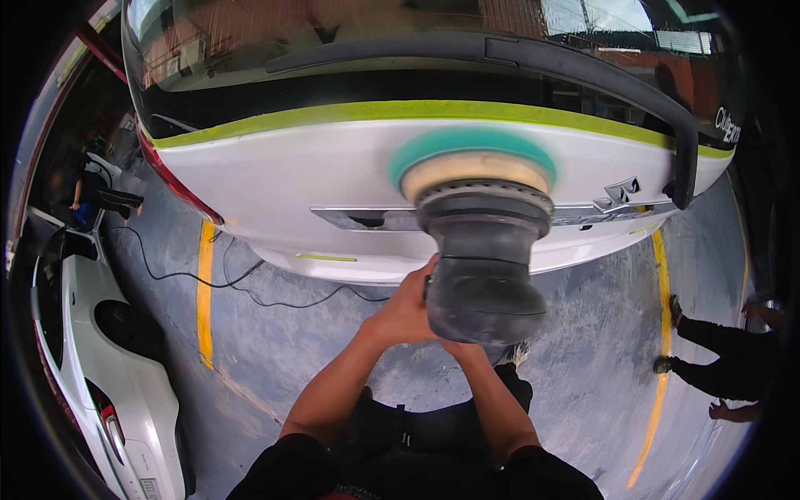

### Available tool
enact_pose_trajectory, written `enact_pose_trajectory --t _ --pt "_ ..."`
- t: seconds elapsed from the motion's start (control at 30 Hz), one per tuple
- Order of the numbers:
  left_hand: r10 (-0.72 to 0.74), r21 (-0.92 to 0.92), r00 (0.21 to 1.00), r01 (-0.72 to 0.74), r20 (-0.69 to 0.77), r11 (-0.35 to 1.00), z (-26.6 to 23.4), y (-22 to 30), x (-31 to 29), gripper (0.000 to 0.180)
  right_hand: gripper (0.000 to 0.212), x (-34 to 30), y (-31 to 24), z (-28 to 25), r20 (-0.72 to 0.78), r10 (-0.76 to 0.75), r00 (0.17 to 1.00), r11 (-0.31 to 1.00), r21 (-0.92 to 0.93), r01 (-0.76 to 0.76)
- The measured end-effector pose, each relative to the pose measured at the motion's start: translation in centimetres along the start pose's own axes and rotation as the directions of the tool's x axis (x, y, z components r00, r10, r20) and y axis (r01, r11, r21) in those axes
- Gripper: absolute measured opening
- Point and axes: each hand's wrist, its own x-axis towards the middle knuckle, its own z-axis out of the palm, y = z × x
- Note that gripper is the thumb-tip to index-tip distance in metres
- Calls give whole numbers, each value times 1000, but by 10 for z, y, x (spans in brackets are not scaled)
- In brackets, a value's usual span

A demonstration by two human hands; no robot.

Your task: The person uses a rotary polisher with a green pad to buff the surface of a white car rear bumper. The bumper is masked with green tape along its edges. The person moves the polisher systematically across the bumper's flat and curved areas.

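Observation:
A black power polisher [486, 287] is pressed up to the white tailgate [275, 171] of a car in front of me. Its tan backing [479, 171] and teal pad [471, 143] look smeared, as if spinning, against the panel. My left hand [407, 307] is closed on the polisher's left side. From below, my right hand [457, 345] meets the tool's body, which hides most of that hand and its fingers. Yellow-green masking tape [367, 112] runs along the lower edge of the rear window, above the pad. Chrome trim [358, 218] passes behind the polisher.
A black rear wiper [633, 83] curves down at the right of the tailgate. The power cable [304, 304] trails over the grey floor at left. Another white car [133, 392] stands at lower left. One person [721, 358] is at far right, another [96, 192] at far left.

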Motion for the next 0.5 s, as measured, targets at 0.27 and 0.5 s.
enact_pose_trajectory --t 0.27,0.5 --pt "388 -20 911 -395 -141 919 -76 49 -32 74 108 81 -105 46 12 -138 990 984 -112 139" --pt "170 31 984 -172 57 985 16 70 -10 70 104 19 -119 -37 -31 194 981 981 9 -194"
